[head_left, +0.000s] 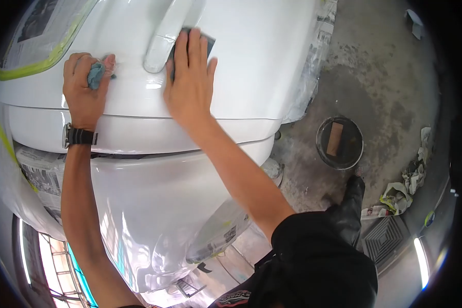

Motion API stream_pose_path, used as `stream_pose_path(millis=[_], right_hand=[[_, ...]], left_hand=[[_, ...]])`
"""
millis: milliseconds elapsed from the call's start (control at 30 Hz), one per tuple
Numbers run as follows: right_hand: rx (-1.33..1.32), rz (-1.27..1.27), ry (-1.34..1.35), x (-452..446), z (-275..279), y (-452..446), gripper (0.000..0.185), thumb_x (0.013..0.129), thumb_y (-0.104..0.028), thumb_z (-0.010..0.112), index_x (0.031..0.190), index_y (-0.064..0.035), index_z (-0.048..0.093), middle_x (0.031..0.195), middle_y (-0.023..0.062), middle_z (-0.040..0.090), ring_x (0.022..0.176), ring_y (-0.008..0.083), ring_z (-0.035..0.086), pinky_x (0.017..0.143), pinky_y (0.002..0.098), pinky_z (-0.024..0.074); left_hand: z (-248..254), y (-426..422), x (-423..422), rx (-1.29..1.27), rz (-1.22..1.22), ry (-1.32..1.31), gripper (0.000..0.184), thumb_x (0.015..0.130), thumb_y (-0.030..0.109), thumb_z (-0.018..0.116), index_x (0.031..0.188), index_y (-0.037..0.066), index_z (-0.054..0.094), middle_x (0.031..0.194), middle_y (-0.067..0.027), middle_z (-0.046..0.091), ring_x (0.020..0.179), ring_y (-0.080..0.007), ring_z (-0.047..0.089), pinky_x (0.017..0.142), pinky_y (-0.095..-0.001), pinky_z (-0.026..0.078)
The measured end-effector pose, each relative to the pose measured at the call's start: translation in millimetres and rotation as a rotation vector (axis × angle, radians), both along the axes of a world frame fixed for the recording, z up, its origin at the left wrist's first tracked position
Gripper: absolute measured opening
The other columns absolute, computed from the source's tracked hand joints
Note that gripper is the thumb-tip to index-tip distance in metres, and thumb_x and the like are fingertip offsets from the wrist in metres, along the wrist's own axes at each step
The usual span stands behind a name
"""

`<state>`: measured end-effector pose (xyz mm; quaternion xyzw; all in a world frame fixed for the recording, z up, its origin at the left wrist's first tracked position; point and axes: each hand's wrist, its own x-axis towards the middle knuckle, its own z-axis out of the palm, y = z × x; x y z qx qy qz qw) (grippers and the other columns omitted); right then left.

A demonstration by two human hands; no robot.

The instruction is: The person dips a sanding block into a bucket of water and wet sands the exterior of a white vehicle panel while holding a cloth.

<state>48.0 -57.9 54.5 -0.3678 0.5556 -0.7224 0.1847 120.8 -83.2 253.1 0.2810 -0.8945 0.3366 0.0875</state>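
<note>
My left hand is closed around a crumpled blue-green cloth and rests against the white painted car panel. Some clear, shiny wrinkled material shows by its thumb. My right hand presses a dark grey sheet of sandpaper against the same panel. Its fingers are stretched over the sheet, whose edges stick out on both sides. Just left of those fingers is a long raised white shape on the panel. The underside of the sheet is hidden.
Newspaper edged with yellow-green tape covers part of the car. More masking hangs along its right side. On the wet concrete floor stands a round black bucket with a brown block in it. Crumpled paper lies near a floor grate.
</note>
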Motion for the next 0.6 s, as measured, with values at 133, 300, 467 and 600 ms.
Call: stream_pose_path(millis=[133, 300, 467, 600], right_hand=[[-0.099, 0.183, 0.220, 28.0, -28.2, 59.3, 0.058, 0.094, -0.006, 0.059, 0.149, 0.0024, 0.041, 0.158, 0.0232, 0.036, 0.142, 0.0407, 0.040, 0.103, 0.0686, 0.0379], [-0.021, -0.039, 0.131, -30.5, -19.5, -19.4, 0.057, 0.094, -0.012, 0.059, 0.147, 0.0023, 0.044, 0.160, 0.0226, 0.034, 0.145, 0.0401, 0.037, 0.107, 0.0685, 0.0347], [-0.157, 0.195, 0.273, 36.5, -30.2, 66.6, 0.057, 0.098, -0.018, 0.057, 0.149, 0.0023, 0.042, 0.160, 0.0228, 0.034, 0.145, 0.0421, 0.035, 0.109, 0.0675, 0.0336], [-0.203, 0.579, 0.092, 18.0, -50.7, 123.8, 0.046, 0.106, -0.026, 0.049, 0.146, -0.0025, 0.049, 0.158, 0.0212, 0.036, 0.140, 0.0339, 0.044, 0.110, 0.0578, 0.0376]], left_hand=[[-0.5, -1.8, -0.3, -0.028, 0.010, -0.014, 0.026, 0.084, 0.016, 0.083, 0.088, 0.001, 0.062, 0.094, -0.0111, 0.060, 0.088, -0.0294, 0.058, 0.075, -0.0394, 0.049], [-3.4, -0.6, -1.8, -0.028, -0.002, 0.017, 0.022, 0.084, 0.016, 0.083, 0.088, 0.003, 0.065, 0.095, -0.0099, 0.060, 0.088, -0.0283, 0.058, 0.075, -0.0392, 0.049], [-3.1, -1.3, -3.8, -0.041, -0.035, 0.028, 0.018, 0.085, 0.015, 0.081, 0.097, 0.007, 0.071, 0.100, -0.0087, 0.062, 0.094, -0.0274, 0.058, 0.081, -0.0394, 0.049], [-1.0, 2.3, -9.9, -0.091, -0.079, -0.075, 0.036, 0.083, 0.013, 0.081, 0.118, 0.012, 0.073, 0.104, -0.0076, 0.062, 0.098, -0.0287, 0.057, 0.087, -0.0412, 0.047]])
